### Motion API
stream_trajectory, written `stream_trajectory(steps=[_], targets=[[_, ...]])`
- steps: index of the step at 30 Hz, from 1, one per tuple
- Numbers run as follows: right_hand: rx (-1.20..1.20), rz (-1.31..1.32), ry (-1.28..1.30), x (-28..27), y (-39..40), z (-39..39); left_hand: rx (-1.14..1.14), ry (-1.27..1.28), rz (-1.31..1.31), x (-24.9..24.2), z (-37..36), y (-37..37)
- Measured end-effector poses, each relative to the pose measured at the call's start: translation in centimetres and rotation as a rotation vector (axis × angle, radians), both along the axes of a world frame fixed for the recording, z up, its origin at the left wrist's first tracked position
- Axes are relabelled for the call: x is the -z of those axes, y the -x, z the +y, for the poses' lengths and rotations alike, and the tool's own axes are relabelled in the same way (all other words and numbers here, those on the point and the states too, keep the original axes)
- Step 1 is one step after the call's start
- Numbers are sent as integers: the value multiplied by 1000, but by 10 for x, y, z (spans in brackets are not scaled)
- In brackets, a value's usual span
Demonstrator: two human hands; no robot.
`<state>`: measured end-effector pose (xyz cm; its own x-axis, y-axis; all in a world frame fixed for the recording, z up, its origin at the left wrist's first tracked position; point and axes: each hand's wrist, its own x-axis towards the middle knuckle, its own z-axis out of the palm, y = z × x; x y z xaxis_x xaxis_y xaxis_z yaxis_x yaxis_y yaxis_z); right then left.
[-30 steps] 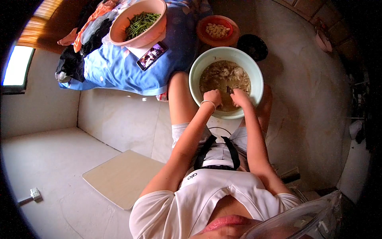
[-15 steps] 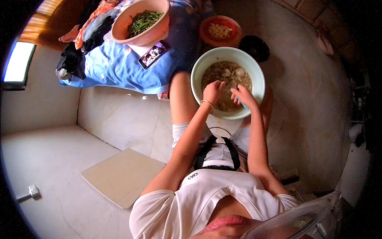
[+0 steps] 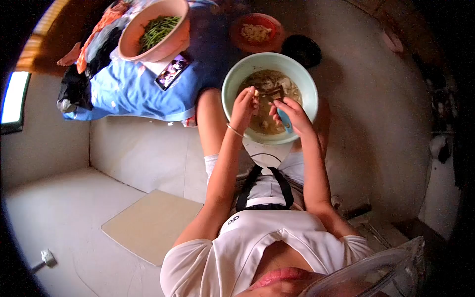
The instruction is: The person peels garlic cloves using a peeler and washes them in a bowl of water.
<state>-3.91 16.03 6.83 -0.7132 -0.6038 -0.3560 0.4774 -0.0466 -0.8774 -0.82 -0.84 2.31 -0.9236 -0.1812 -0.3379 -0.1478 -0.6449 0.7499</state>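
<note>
A pale green basin [image 3: 309, 101] sits between my knees, holding murky water with pale pieces in it. Over its left part, my left hand [image 3: 243, 106] pinches a small whitish piece [image 3: 256, 92] between its fingertips. My right hand [image 3: 293, 115], above the basin's right side, is wrapped round the blue handle [image 3: 284, 120] of a small tool. The tool's dark metal end [image 3: 273, 92] points left toward my left hand. What exactly the tool is, I cannot tell for sure.
A pink basin of green beans [image 3: 159, 33] and a phone [image 3: 172, 72] rest on blue cloth [image 3: 123, 91] at upper left. Beyond the green basin are a red bowl of pale pieces [image 3: 256, 32] and a black bowl [image 3: 301, 51]. A beige board [image 3: 151, 225] lies at lower left.
Both hands have risen from low in the basin and the view has shifted slightly. The pale piece in my left fingers and the tool's blue handle and metal end now show clearly.
</note>
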Motion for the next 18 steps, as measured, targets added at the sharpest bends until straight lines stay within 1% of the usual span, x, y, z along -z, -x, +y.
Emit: stream_trajectory(steps=[1,3,4,6,8,9,13,14,18], targets=[[-17,-51,74,-9,-1,0,48,-48,58,-10,1,-1],[-28,-33,134,-29,-7,-5,76,-87,105,-24,3,-1],[-46,-39,136,-31,-8,-5,82,-108,107,-34,5,-4],[-57,-17,178,-41,-10,-8,98,-102,143,-40,6,-5],[-81,-26,184,-39,-9,-8,123,-107,171,-42,7,-8],[-113,-29,191,-38,-8,-7,121,-78,175,-45,9,-9],[-100,-72,205,-43,-10,-10,154,-4,190,-55,9,-14],[-90,-86,197,-44,-11,-10,90,19,153,-58,13,-12],[-83,-76,212,-45,-14,-12,65,-38,192,-56,14,-12]])
